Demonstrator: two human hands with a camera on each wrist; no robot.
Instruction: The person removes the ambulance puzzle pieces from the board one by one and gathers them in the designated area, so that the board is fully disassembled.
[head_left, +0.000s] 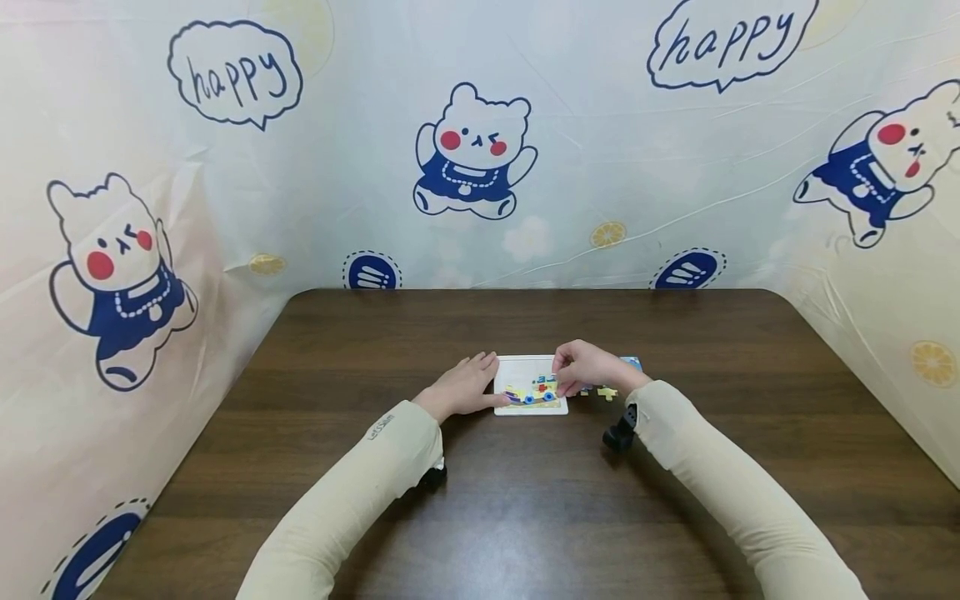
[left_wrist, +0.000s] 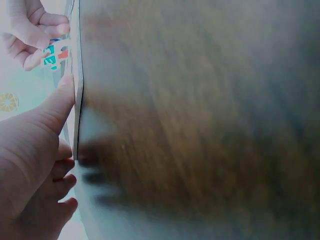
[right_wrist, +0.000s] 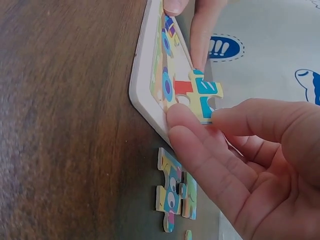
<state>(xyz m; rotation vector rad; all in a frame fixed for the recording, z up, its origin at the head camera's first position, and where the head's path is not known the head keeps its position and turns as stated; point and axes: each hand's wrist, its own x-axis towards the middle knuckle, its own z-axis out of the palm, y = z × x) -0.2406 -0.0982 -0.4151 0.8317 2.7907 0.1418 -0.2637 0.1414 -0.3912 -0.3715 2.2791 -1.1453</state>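
Note:
A white jigsaw tray (head_left: pixel 531 358) lies on the table, its lower part filled with joined pieces (head_left: pixel 531 400) showing a yellow vehicle with blue wheels. My left hand (head_left: pixel 463 388) rests at the tray's left side, fingers extended and thumb over the lower left rim. At the tray's right side, my right hand (head_left: pixel 588 367) pinches a jigsaw piece (right_wrist: pixel 206 97) in yellow, teal and red between thumb and fingers. In the right wrist view this piece stands tilted up over the tray, close to the assembled wheels (right_wrist: pixel 167 86).
Several loose jigsaw pieces (right_wrist: pixel 171 195) lie on the table right of the tray, partly behind my right hand in the head view. The brown wooden table (head_left: pixel 480 517) reaches back to a printed curtain (head_left: pixel 570 167), which also hangs along both sides.

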